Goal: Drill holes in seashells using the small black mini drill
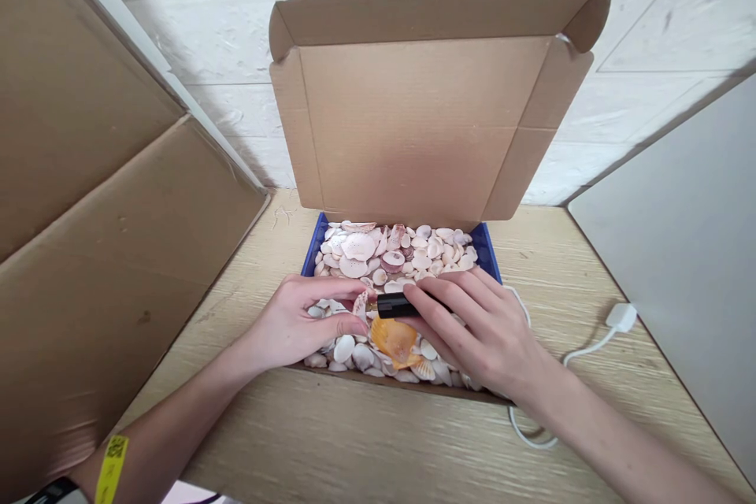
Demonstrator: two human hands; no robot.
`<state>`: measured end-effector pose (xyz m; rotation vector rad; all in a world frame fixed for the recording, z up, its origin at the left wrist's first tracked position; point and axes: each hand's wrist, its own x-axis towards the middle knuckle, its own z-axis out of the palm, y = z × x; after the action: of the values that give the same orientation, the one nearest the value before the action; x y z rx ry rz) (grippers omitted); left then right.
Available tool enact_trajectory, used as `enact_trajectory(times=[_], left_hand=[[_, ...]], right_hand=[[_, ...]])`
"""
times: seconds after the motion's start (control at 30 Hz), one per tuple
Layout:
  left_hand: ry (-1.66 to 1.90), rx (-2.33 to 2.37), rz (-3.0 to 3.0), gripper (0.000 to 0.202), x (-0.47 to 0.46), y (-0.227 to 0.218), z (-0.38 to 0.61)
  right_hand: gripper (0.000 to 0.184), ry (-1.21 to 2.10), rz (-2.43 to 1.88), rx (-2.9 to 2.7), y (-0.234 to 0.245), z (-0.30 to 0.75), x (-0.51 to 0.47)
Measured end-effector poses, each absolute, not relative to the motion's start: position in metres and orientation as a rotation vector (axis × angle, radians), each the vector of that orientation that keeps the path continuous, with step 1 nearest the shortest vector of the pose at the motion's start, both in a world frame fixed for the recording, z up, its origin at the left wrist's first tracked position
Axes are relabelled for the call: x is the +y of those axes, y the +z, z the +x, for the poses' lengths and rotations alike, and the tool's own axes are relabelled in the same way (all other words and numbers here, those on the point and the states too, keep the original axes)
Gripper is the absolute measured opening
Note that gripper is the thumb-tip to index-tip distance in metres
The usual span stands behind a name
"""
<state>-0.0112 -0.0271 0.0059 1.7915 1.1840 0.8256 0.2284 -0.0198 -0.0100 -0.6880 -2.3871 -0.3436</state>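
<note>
My left hand (298, 320) pinches a small reddish-speckled seashell (361, 304) between thumb and fingertips, above an open box. My right hand (472, 323) is wrapped around a black cylindrical tool (394, 305) that looks like a mini drill. Its brass-coloured tip points left and meets the shell; whether it has pierced the shell I cannot tell. Beneath both hands, the shallow blue-sided box (488, 253) is filled with pale seashells. An orange scallop shell (394, 340) lies on top, just below the tool. My right palm hides part of the box's right side.
The box's cardboard lid (407, 126) stands raised at the back, near a white brick wall (230, 31). Cardboard panels (118, 197) rise at left, a grey panel (679, 236) at right. A white cable with a plug (621, 318) lies on the wooden table (295, 441).
</note>
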Motion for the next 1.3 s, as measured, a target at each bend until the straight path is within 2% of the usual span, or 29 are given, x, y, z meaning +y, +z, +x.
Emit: enact_trajectory(times=[0.23, 1.0, 1.3], left_hand=[[0.923, 1.067, 1.919, 0.024, -0.0242, 0.0008, -0.0136], [0.949, 1.232, 1.835, 0.024, -0.0257, -0.0002, -0.0120], [0.944, 1.162, 1.862, 0.026, -0.0257, -0.0008, -0.0154]], right_hand=[[0.014, -0.261, -0.733, -2.500, -0.0114, 0.2244, -0.0214], [0.030, -0.251, -0.794, -2.497, -0.0130, 0.2203, -0.0169], [0.029, -0.254, -0.789, -2.475, -0.0124, 0.2208, -0.0180]])
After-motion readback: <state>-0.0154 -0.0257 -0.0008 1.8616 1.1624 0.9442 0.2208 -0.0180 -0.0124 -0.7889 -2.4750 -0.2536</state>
